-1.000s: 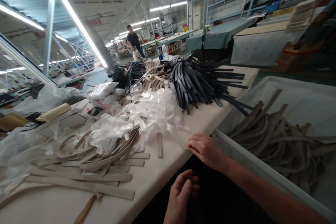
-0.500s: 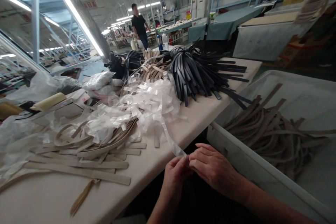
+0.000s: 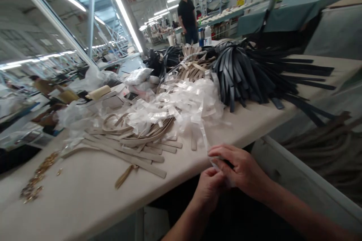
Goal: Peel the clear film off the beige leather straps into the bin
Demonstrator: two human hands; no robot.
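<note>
My left hand [image 3: 209, 187] and my right hand [image 3: 240, 167] meet just below the table's front edge [image 3: 181, 173]. Both pinch a narrow clear plastic sleeve [image 3: 204, 135] that trails up to a heap of the same clear sleeves [image 3: 181, 103] on the table. Something dark sits between my fingers; I cannot make out what. Beige straps [image 3: 132, 150] lie flat to the left of my hands. A thick bundle of black straps [image 3: 249, 73] fans out at the back right.
Small gold metal fittings [image 3: 35, 182] lie scattered at the table's left. A grey bin [image 3: 285, 165] with beige straps [image 3: 325, 135] stands to my right. A person in a black shirt [image 3: 186, 11] stands at the far end of the table, near some bottles [image 3: 205, 35].
My right hand left the table edge and joined the left; both now pinch a clear sleeve pulled from the heap. The view swung left, showing the gold fittings.
</note>
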